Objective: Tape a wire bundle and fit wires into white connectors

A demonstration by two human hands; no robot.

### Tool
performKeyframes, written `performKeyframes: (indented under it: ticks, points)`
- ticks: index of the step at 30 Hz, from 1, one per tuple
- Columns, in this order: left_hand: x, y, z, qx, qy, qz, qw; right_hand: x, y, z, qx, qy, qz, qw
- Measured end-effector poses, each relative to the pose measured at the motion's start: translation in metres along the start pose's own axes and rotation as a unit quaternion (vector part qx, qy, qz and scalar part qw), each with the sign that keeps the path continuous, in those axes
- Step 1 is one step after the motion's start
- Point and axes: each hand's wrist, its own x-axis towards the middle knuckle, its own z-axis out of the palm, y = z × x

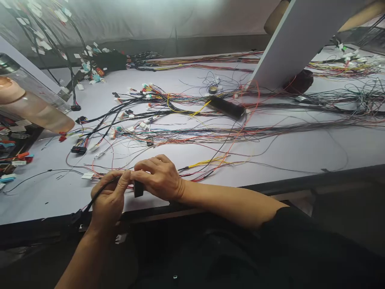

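My left hand (110, 200) is closed in a pinch on a black sheathed cable (98, 192) that runs down to the table's front edge. My right hand (158, 176) is closed round a small black connector (138, 188), fingertips meeting those of the left hand. Both hands hover over the near edge of the white worktable (300, 150). Thin red and yellow wires (207, 164) lead away from the hands to the right.
A large wire harness (186, 132) with several white and coloured plugs sprawls across the table. A black rectangular block (226, 106) and a tape roll (213, 89) lie mid-table. A slanted white post (288, 44) rises at the back right. Connector bins (13, 156) sit left.
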Motion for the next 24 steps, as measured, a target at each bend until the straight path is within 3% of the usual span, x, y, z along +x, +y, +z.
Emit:
performKeyframes:
  ticks: [2,4,9,12,16,18,20,24]
  points:
    - [-0.003,0.0,0.003,-0.014,0.015,-0.007,1.0,0.001,0.0,0.002,0.049,0.006,0.021,0.999]
    - [-0.006,-0.001,0.004,-0.03,0.024,-0.016,0.999,-0.002,0.001,0.003,0.116,0.033,0.084,0.989]
    - [-0.012,-0.003,0.004,-0.061,0.03,-0.039,0.997,-0.008,0.006,-0.002,0.245,0.036,0.282,0.927]
    - [-0.012,-0.003,0.003,-0.133,0.019,-0.073,0.988,-0.004,0.01,-0.003,0.266,-0.004,0.325,0.907]
    - [-0.01,-0.001,0.0,-0.198,-0.044,-0.096,0.975,0.005,0.011,-0.002,0.259,-0.033,0.351,0.899]
    - [-0.01,0.002,-0.002,-0.127,-0.05,-0.065,0.989,0.008,0.012,-0.002,0.25,-0.056,0.355,0.899]
    - [-0.009,0.007,-0.005,-0.024,-0.035,0.007,0.999,0.011,0.016,-0.003,0.222,-0.089,0.341,0.909]
    - [0.002,0.018,-0.012,0.052,-0.053,0.164,0.984,0.015,0.026,-0.004,0.134,-0.08,0.249,0.956]
